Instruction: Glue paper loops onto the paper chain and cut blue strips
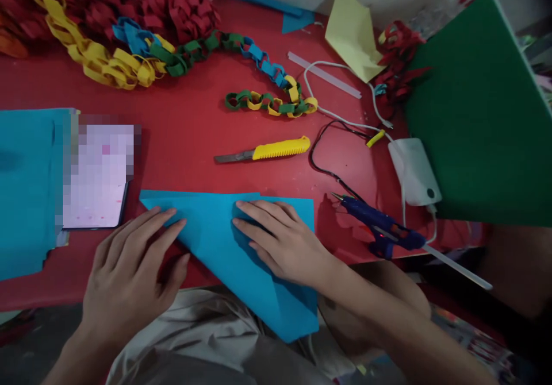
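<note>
Blue paper sheet (211, 233), folded — at the red table (185, 143)'s near edge, lower part overhanging. Probably light, bendable, easily creased; best held flat or by its edges. Right hand (282, 238): laid on it, fingers extended. Left hand (131, 255): fingers spread, tips at its left corner. Beyond — yellow cutter (280, 148).

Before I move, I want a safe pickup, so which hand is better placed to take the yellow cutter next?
Likely the right hand: it lies on the blue paper, closer to the yellow cutter, whose handle points right. The left hand is farther, at the paper's left corner.
</note>
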Demonstrator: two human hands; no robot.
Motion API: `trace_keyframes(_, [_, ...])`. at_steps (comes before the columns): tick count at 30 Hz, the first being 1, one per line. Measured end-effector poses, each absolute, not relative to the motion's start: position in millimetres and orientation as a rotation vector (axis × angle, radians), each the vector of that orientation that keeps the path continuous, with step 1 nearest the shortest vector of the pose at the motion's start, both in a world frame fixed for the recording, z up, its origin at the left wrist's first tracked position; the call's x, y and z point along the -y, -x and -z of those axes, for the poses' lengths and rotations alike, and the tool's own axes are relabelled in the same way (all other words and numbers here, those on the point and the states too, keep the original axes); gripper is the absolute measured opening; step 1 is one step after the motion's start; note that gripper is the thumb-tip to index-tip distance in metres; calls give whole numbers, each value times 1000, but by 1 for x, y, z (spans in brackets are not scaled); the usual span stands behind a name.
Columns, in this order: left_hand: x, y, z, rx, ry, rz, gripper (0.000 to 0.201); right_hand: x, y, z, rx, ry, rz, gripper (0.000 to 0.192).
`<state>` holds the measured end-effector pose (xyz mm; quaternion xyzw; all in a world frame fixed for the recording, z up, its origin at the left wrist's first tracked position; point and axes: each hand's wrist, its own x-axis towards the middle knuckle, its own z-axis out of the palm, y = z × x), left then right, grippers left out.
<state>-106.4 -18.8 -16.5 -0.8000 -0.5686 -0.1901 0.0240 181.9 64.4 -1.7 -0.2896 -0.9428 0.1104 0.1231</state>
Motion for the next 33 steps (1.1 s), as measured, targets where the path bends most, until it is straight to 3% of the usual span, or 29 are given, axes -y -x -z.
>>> trace_keyframes(15, [16,101,8,1800,2577,419,70,-62,-187,1,2761,810,-308,45])
trace_keyframes(33, [12,102,4,1867,2636,350,72,-47,-199,7,2702,824,-18,41])
